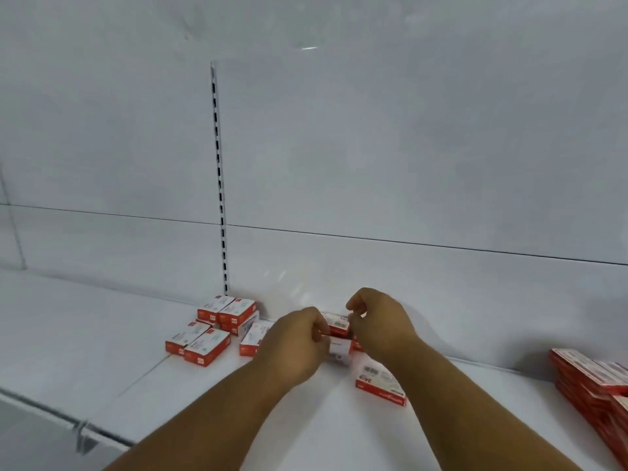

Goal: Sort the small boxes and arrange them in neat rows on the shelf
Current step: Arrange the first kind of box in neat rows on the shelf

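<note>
Beside both hands (339,331), scattered red-and-white boxes (210,331).

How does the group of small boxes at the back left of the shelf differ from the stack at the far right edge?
The back-left boxes sit loosely in short rows, tops up; the right stack is piled tightly, cut by the frame. Neither hand touches either. Both are red and white.
</note>
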A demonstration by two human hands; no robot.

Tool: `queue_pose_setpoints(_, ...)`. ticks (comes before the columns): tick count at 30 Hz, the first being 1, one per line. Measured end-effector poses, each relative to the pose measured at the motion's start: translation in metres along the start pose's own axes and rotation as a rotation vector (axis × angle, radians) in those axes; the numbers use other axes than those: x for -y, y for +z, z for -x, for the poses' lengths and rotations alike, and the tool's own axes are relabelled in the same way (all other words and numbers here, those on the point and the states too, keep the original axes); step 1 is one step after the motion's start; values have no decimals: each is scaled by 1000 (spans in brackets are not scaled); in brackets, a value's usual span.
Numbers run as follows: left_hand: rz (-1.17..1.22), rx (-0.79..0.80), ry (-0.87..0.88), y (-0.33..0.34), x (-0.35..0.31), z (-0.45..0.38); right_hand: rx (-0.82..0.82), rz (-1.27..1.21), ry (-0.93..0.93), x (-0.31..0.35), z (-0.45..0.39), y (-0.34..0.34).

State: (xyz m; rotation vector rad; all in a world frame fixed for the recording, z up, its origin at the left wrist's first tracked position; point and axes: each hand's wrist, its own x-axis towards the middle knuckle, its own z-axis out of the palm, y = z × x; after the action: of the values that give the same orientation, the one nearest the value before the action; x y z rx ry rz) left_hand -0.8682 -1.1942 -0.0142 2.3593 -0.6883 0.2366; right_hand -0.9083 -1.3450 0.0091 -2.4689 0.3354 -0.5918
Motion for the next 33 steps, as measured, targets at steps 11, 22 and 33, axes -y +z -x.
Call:
queue_pose_setpoints(11,-284,131,295,11,34,-66,248,247,62,-7,-1,1)
queue_pose_setpoints(22,-243,60,323,8,40,-59,442,474,60,-18,15,-19)
queue_pose_setpoints(33,1164,104,-371,-8,13,-43,-88,-1163,437,-14,7,-20)
